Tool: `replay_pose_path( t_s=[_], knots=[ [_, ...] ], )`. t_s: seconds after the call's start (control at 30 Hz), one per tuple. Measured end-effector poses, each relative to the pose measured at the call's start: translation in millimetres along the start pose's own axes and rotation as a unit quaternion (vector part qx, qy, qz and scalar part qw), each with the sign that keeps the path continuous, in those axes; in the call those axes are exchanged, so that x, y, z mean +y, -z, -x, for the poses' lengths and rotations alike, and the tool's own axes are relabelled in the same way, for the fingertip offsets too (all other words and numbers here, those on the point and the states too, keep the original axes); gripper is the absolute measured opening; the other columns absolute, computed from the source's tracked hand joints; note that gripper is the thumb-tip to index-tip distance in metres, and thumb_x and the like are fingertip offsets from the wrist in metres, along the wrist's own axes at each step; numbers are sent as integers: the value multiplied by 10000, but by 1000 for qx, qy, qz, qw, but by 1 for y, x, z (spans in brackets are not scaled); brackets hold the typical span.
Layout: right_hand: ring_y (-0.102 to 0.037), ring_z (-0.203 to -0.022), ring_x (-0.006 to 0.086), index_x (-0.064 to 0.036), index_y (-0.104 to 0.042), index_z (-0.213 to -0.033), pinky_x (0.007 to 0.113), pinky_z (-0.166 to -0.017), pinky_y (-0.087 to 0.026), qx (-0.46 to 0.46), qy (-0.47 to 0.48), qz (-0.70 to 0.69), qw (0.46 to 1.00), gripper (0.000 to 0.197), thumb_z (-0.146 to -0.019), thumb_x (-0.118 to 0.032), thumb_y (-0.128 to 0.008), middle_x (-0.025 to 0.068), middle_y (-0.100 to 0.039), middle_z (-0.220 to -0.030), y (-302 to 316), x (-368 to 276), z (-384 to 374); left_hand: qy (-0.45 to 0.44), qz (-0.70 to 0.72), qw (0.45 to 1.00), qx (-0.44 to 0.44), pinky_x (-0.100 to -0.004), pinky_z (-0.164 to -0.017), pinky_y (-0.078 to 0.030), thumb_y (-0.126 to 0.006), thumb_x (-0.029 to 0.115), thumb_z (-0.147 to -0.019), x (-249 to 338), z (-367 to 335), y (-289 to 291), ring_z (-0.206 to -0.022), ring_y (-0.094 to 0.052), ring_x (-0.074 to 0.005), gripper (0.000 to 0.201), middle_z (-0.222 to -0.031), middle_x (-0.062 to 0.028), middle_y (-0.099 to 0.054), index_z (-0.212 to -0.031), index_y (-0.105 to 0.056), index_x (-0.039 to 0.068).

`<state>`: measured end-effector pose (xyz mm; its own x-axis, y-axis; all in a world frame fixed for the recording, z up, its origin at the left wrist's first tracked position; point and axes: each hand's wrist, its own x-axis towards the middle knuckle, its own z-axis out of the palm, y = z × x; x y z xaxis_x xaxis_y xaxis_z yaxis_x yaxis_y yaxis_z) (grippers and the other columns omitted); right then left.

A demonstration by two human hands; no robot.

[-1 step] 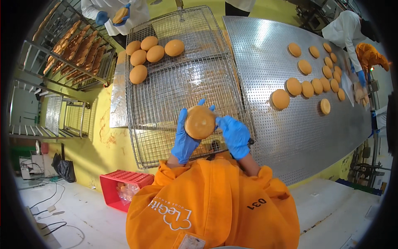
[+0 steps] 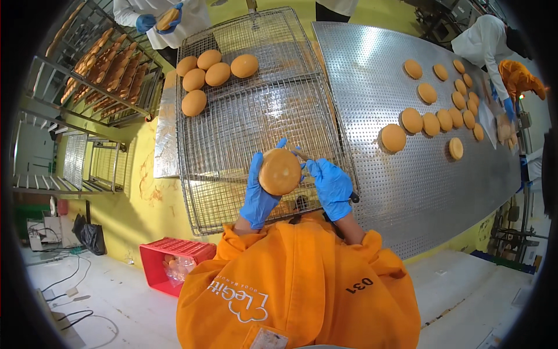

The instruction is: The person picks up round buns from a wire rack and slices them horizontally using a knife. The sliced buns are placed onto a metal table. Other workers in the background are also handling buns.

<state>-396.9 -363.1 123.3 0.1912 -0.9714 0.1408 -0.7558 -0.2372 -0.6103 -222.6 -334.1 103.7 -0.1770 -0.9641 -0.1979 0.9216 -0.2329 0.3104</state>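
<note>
My left hand, in a blue glove, is closed around a round golden-brown bun, its flat pale face turned up. My gloved right hand grips a slim knife; the thin blade reaches past the fingers to the bun's upper right edge, and a dark handle end sticks out by the wrist. Whether the blade touches the bun I cannot tell. Both hands are over the near part of a wire rack. Several whole buns sit on the rack's far left.
At right, a perforated metal table carries several buns. A red crate with plastic bags stands lower left. Racks loaded with buns are at upper left. Beyond the wire rack, a co-worker in white holds a bun; others work at far right.
My right hand has shifted slightly right, and the knife blade, blurred before, now shows above the fingers. The bun stays in my left hand. The co-worker's bun has tilted.
</note>
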Motion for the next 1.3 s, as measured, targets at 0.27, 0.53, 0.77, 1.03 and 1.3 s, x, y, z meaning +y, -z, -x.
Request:
replay_pose_path(
  t_s=[0.27, 0.53, 0.77, 1.03, 1.3],
  knots=[
    [-567, -562, 299, -128, -587, -747, 411, -485, -433, -26, -33, 19, 999, 297, -886, -383, -650, 96, -567, -634, -8, 16, 15, -39, -42, 997, 46, -570, -1011, -441, -530, 594, -879, -6, 16, -6, -1277, -438, -434, 836, -1469, -188, -369, -1507, -253, 117],
    [-516, -520, 249, -141, -503, -672, 371, -502, -408, 38, 37, 64, 996, 323, -874, -322, -679, 54, -534, -613, -8, 27, 28, -7, -6, 999, 53, -559, -997, -452, -529, 582, -885, -2, 19, -14, -1266, -447, -445, 821, -1461, -195, -379, -1503, -263, 111],
    [-483, -499, 247, -143, -478, -661, 375, -471, -392, 102, 168, 69, 978, 336, -886, -313, -659, 48, -459, -569, -5, 29, 34, 13, 17, 999, 44, -559, -997, -453, -506, 546, -913, -5, 18, -4, -1243, -469, -447, 771, -1467, -228, -359, -1497, -278, 96],
    [-530, -546, 190, -177, -550, -724, 334, -479, -416, 35, 120, 93, 988, 260, -871, -357, -667, -6, -528, -635, -3, 46, 34, 58, 62, 995, 45, -548, -991, -463, -516, 512, -923, -2, 21, -3, -1196, -531, -372, 715, -1400, -230, -454, -1468, -338, 86],
    [-488, -460, 220, -157, -544, -658, 353, -457, -413, 93, 187, -29, 977, 345, -883, -400, -641, 14, -486, -540, -11, 23, 19, 82, 62, 992, 76, -514, -944, -506, -528, 464, -934, -20, 15, 4, -1139, -580, -332, 652, -1323, -203, -533, -1436, -387, 71]
  ],
)
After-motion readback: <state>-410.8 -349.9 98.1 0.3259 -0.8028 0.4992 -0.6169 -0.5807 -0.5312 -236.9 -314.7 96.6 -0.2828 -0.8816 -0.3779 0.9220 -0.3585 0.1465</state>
